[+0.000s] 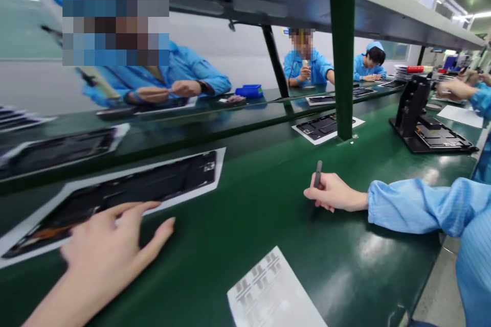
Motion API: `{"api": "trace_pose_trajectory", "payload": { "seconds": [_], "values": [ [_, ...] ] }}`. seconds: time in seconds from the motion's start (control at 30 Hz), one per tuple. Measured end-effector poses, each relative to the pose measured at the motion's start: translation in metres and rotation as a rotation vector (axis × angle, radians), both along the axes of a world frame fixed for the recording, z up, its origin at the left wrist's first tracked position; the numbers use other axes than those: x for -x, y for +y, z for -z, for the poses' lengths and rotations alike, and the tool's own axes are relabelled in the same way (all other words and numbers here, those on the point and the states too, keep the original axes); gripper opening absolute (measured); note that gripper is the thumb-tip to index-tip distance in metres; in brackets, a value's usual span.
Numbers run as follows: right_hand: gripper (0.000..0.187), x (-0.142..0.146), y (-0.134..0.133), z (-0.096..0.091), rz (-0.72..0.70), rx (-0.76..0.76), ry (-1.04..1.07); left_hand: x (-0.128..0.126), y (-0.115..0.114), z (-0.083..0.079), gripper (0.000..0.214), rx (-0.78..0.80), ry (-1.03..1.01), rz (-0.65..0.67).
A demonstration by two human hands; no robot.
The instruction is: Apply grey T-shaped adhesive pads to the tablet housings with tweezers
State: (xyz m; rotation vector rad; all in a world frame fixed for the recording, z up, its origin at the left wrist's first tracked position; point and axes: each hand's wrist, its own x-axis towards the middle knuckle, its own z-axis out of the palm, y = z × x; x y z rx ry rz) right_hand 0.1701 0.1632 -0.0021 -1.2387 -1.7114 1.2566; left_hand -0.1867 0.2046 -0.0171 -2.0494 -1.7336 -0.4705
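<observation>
**Left hand** (103, 250): open, fingers spread, fingertips at the lower edge of the white backing sheet (42, 225).

**Black device panel** (126, 196): lies flat on that sheet on the green tabletop (238, 209), at the left.

**Printed sheet** (272, 291): white with grey marks, on the tabletop's near edge, between the hands.

**Right hand** (333, 192): pinches a dark grey pen-shaped tool (317, 173) upright, touching nothing else; blue sleeve (422, 207).

**Hands together?**: no, well apart.

**Green post** (342, 61): rises beside a second panel (320, 127).

**Black stand** (412, 107): far right, holding a third panel (439, 135).

**Co-workers** (307, 64): blue-clad, across the bench.
</observation>
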Motion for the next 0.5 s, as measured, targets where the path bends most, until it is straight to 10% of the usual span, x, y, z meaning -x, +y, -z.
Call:
{"api": "trace_pose_trajectory", "payload": {
  "seconds": [0.5],
  "values": [
    [0.032,0.026,0.146,-0.005,0.295,-0.563,-0.745,0.006,-0.006,0.007,0.045,0.049,0.079,-0.046]
  ]
}}
